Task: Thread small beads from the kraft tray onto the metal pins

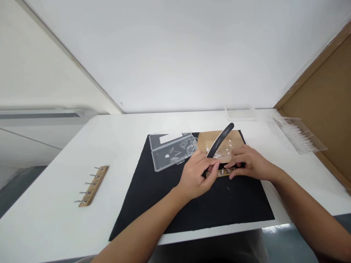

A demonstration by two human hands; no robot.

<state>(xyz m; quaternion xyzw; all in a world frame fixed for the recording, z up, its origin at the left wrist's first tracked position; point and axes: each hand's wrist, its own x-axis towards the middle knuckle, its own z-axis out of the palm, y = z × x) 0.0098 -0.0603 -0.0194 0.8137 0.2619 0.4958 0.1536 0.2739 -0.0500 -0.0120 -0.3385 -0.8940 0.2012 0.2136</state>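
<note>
Near the middle of the black mat (216,208), my left hand (197,173) is closed round the lower end of a curved black nail file (220,140), which points up and right. A small wooden strip with metal clips (222,172) lies between my hands. My right hand (248,163) has its thumb and fingers pinched at the strip's right end; what they grip there is too small to make out. Behind both hands lies a brown paper sheet (236,137) with small white pieces on it.
An open clear case (161,160) with clear nail-tip shapes lies left of my hands. Farther left is another wooden strip with upright clips (94,186). A clear box of white tips (300,137) stands at the right, near a brown board (323,91).
</note>
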